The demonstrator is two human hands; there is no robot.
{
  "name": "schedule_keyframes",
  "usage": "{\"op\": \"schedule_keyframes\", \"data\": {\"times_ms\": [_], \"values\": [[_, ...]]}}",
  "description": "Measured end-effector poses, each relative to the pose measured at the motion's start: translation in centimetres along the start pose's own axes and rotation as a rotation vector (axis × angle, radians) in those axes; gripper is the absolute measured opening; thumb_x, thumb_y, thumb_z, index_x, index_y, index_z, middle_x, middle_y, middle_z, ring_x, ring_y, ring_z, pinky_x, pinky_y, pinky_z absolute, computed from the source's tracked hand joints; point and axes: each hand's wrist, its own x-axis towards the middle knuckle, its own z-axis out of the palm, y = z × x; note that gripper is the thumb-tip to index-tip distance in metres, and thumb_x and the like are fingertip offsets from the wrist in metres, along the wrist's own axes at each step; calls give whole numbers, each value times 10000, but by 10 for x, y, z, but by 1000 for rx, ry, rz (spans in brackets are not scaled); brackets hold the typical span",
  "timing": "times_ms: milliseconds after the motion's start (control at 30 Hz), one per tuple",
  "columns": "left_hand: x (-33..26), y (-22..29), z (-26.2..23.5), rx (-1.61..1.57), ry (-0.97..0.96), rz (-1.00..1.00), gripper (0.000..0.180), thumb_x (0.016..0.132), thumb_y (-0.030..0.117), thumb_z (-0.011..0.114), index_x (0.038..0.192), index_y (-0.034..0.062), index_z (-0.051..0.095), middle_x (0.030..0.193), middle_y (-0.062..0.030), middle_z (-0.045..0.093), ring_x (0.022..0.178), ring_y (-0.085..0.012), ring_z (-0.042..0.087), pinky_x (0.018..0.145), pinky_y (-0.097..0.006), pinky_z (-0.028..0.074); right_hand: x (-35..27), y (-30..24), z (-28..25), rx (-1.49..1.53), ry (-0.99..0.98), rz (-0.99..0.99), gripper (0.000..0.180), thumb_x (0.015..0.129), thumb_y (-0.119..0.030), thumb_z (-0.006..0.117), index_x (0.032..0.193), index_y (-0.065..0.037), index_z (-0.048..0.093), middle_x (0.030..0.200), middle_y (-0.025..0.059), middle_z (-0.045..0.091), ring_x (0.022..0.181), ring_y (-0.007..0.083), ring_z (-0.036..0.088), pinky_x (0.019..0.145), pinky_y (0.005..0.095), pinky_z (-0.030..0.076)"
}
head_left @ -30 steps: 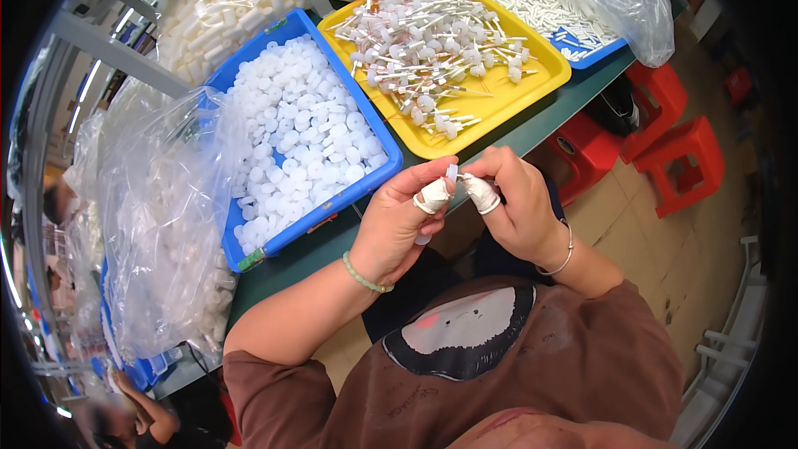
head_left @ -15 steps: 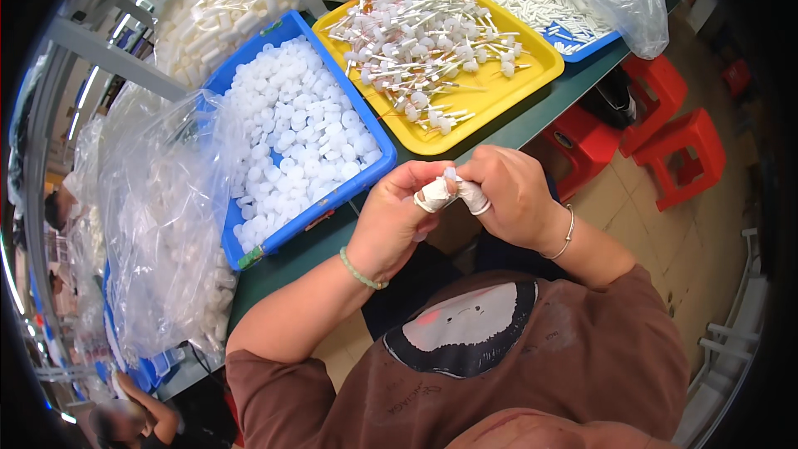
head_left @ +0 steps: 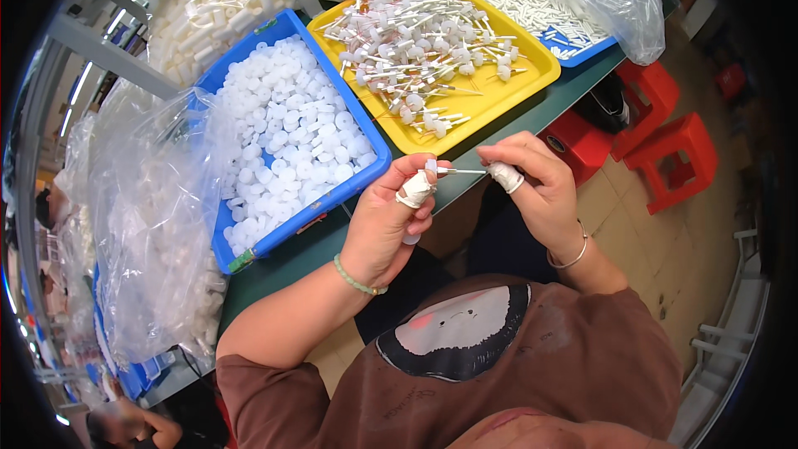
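My left hand [head_left: 384,220], its thumb wrapped in white tape, pinches a small white piece with a thin stem [head_left: 460,171] that points right. A pale round cap [head_left: 411,239] shows under its curled lower fingers. By the stem's tip is my right hand [head_left: 544,191], thumb taped as well, with thumb and forefinger apart and nothing visible between them. Ahead of my hands, a yellow tray [head_left: 465,135] bears a heap of similar stemmed pieces [head_left: 424,41]. Left of it, a blue tray [head_left: 332,202] holds loose translucent white caps [head_left: 291,116].
Another blue tray [head_left: 588,53] with short white tubes [head_left: 536,8] stands far right beneath a clear plastic bag [head_left: 611,4]. Bagged white parts [head_left: 212,17] and a plastic bag [head_left: 150,216] crowd the left. Red stools [head_left: 677,162] stand right of the green table [head_left: 287,280]. Another person [head_left: 133,426] sits lower left.
My hands have separated: the right has drawn away to the right with its fingers parted. The stemmed piece now shows in my left hand.
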Motion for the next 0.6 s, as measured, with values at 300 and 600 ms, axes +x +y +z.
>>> {"op": "schedule_keyframes", "data": {"times_ms": [300,600], "values": [[0,-2,-1,40,3,28,173,915,141,605,1073,86,562,1094,-36,592,621,-14,377,500,-137,331,-3,-8,-1,-67,-87,-29,290,793,54,611,1064,-22,678,902,93,631,798,179,605,694,258,468],[1,-6,-2,130,20,75,176,905,125,619,1065,67,573,1001,-29,625,573,-14,378,495,-163,326,2,-7,7,-362,-45,-395,351,784,51,631,1129,-13,622,908,90,651,779,178,621,682,287,493]]}}
